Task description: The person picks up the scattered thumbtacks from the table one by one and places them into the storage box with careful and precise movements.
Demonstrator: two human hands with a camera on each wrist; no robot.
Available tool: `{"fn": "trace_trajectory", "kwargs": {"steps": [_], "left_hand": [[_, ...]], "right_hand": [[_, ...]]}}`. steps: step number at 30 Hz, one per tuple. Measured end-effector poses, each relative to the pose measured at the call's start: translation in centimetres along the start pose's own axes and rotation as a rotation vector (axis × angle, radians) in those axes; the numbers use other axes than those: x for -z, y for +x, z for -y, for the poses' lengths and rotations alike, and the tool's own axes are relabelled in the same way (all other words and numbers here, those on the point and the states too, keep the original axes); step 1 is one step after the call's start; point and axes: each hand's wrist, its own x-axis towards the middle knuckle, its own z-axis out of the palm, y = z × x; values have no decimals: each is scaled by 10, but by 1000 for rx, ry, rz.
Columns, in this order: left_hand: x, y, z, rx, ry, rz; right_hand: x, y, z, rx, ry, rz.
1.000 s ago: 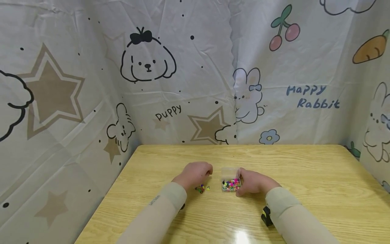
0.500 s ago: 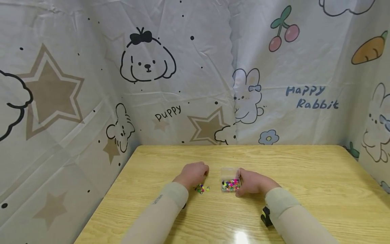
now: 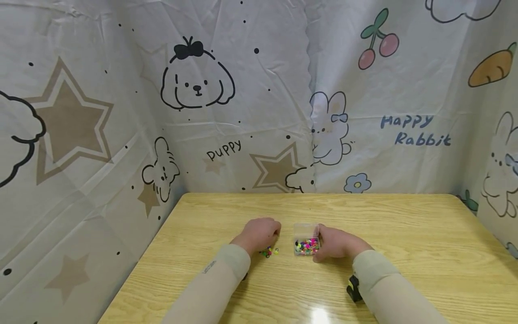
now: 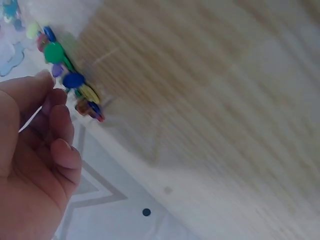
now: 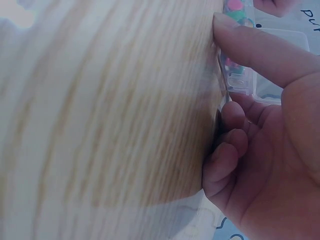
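A small clear plastic box (image 3: 307, 247) of colourful beads stands on the table with its lid (image 3: 306, 230) raised. My right hand (image 3: 336, 243) grips the box's right side, the thumb at the near corner and a finger behind. The right wrist view shows the other fingers of that hand curled in. To the left lies a small pile of mixed coloured beads (image 4: 73, 80). My left hand (image 3: 261, 235) hovers over or just beyond this pile, thumb and forefinger tips close together; whether a bead is between them is hidden.
The wooden table (image 3: 388, 225) ends at a back edge against a printed cloth (image 3: 251, 112), which also hangs along both sides. A yellow bead (image 3: 276, 251) lies between the pile and the box. A black wrist device (image 3: 354, 288) sits under the right sleeve.
My left hand drew slightly left, then came back a little right and nearer, covering part of the bead pile. The right hand and box have stayed in place.
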Motion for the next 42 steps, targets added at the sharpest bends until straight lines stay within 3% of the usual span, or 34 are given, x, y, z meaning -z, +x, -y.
{"fn": "trace_trajectory", "kwargs": {"steps": [10,17,32,37,42], "left_hand": [[-1,3,-21,-182,-84,-27],[4,7,-39,-253,-42,-52],[8,4,-49,-215,-19,-32],[17,1,-40,-164,-68,-25],[24,-3,-19,-93,-77,-41]], "right_hand": [[0,0,-1,-2,8,2],[0,-3,1,0,2,-5],[1,-5,3,22,16,-3],[2,-4,3,20,12,0],[1,-3,4,6,18,2]]}}
